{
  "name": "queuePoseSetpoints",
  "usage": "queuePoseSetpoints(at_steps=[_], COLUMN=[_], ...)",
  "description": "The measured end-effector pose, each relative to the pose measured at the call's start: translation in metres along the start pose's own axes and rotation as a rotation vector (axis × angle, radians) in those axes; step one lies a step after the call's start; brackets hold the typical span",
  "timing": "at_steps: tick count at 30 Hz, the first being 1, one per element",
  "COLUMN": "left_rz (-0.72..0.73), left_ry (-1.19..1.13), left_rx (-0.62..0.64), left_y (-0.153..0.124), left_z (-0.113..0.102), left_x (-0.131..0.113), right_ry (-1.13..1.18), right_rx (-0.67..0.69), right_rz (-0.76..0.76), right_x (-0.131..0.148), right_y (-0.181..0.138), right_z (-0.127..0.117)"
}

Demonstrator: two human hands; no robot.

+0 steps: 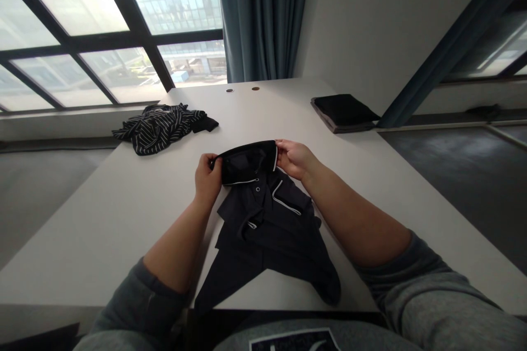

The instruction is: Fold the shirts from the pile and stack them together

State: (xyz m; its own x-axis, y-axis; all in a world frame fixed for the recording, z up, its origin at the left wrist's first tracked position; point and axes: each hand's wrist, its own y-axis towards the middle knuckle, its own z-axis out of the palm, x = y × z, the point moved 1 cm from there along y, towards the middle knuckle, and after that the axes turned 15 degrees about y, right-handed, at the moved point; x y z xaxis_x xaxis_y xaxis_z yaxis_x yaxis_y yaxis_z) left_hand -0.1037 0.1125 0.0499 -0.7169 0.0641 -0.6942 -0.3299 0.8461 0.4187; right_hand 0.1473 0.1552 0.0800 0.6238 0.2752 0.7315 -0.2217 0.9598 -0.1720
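A black garment with white piping [280, 241] lies loosely spread on the white table in front of me. Its lower part splits into two dark, leg-like ends near the table's front edge. My left hand [208, 176] pinches the left end of the garment's raised upper band, thumb on top. At the other end of that band, the fingers of my right hand [295, 158] grip the white-edged corner. Two small ring-shaped fasteners show below the band. Whether the band is a collar or a waistband, I cannot tell.
A crumpled black garment with white stripes [160, 127] lies at the left of the white table [102, 252]. Folded black and grey cloth [345, 112] rests at the back right. Two cable holes sit near the far edge, before a blue curtain [263, 16] and a window.
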Motion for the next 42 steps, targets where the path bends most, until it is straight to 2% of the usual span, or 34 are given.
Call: queuePoseSetpoints(at_steps=[8, 12, 17, 23, 27, 30, 36, 42], left_rz=[-0.036, -0.043, -0.018, 0.043, 0.143, 0.143, 0.196, 0.174], left_ry=[-0.029, -0.099, -0.109, -0.029, 0.060, 0.073, 0.081, 0.126], left_rx=[0.007, 0.070, 0.106, 0.149, 0.220, 0.253, 0.222, 0.138], left_y=[0.003, 0.003, 0.003, -0.002, -0.006, -0.005, 0.000, 0.000], left_z=[-0.001, 0.002, 0.004, -0.001, -0.005, -0.005, -0.007, -0.009], left_x=[0.000, 0.003, 0.004, 0.000, -0.008, -0.011, -0.011, -0.007], right_ry=[0.007, -0.024, -0.175, -0.211, -0.260, -0.272, -0.261, -0.123], right_rx=[-0.015, 0.007, -0.016, -0.106, -0.004, 0.039, -0.065, -0.008], right_rz=[0.037, 0.055, -0.069, -0.069, -0.069, -0.016, 0.032, 0.122], right_x=[-0.002, -0.004, -0.006, -0.007, -0.010, -0.011, -0.004, 0.000], right_y=[-0.001, -0.001, 0.001, -0.005, -0.012, -0.016, -0.019, -0.023], right_z=[0.000, -0.001, -0.002, 0.007, 0.015, 0.019, 0.021, 0.023])
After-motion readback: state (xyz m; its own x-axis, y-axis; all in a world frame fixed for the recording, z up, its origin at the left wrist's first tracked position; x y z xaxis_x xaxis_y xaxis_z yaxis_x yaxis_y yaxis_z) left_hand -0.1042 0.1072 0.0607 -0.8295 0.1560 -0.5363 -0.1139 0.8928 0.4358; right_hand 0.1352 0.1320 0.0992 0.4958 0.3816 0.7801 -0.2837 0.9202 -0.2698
